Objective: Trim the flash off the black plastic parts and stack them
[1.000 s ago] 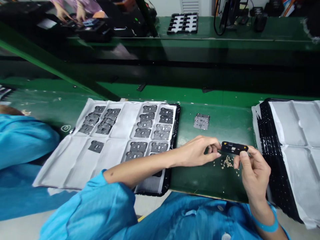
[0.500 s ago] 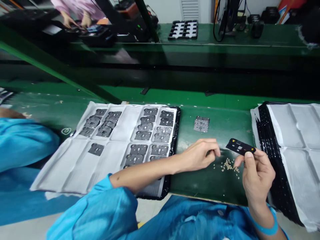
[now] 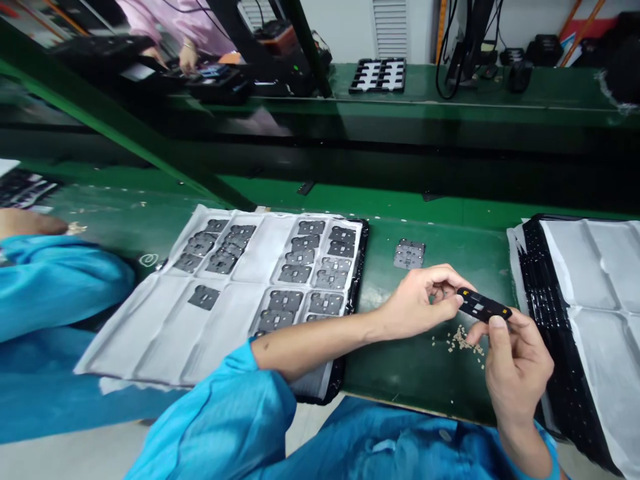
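A thin black plate (image 3: 483,306) with small cut-outs and yellow spots at its ends is held above the green bench. My right hand (image 3: 517,360) pinches its right end between thumb and fingers. At the plate's left end my left hand (image 3: 425,303) closes thumb and fingertips on it. Below the plate lies a scatter of tiny tan pieces (image 3: 463,339). Beyond my left hand, a few similar dark plates (image 3: 409,254) lie together on the bench. More plates (image 3: 295,274) rest in the compartments of a white-lined tray (image 3: 257,250) under my left forearm.
A stack of black trays with a white liner (image 3: 590,267) stands at the right. A co-worker's blue sleeve (image 3: 60,280) is at the left edge. A green slanted beam (image 3: 125,140) crosses the upper left. Another person in pink (image 3: 170,23) works across the far bench.
My left hand has moved right and taken hold of the black plate's left end. My right hand keeps its hold on the other end. The view has shifted slightly.
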A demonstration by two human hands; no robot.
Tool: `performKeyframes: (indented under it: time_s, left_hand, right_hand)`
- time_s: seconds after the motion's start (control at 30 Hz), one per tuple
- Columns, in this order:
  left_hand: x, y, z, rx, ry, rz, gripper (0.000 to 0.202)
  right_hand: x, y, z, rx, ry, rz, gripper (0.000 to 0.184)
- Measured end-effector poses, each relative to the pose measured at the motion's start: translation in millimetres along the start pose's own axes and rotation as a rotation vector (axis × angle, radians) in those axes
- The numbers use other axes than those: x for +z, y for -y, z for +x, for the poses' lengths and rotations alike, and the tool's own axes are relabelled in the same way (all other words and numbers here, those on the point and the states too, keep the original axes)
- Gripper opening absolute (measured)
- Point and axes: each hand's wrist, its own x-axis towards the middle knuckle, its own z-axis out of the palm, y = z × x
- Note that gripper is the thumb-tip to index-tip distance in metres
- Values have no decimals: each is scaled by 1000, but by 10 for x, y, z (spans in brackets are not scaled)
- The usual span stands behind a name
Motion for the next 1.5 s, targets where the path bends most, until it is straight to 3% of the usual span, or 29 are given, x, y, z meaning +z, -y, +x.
performKeyframes:
  time_s: [0.27,0.67,1.03,1.17,1.5]
  left_hand:
    - [51,71,-19,8,-41,-71,18]
    - [39,51,-29,69,-9,3,25]
    - [79,49,-66,-103,-107,-102,18]
    - [92,72,-98,-180,-125,-115,21]
    - [143,-39,-183,-133,-74,-150,28]
  right_hand:
    - [29,-4,-3,-49,28,-4,15]
    - [-5,-27,-24,-56,35,-7,13]
    - [-37,-11,-34,-63,133,-36,9]
    - [-68,38,7,-50,173,-50,19]
    - [-6,13,15,-58,88,-18,12]
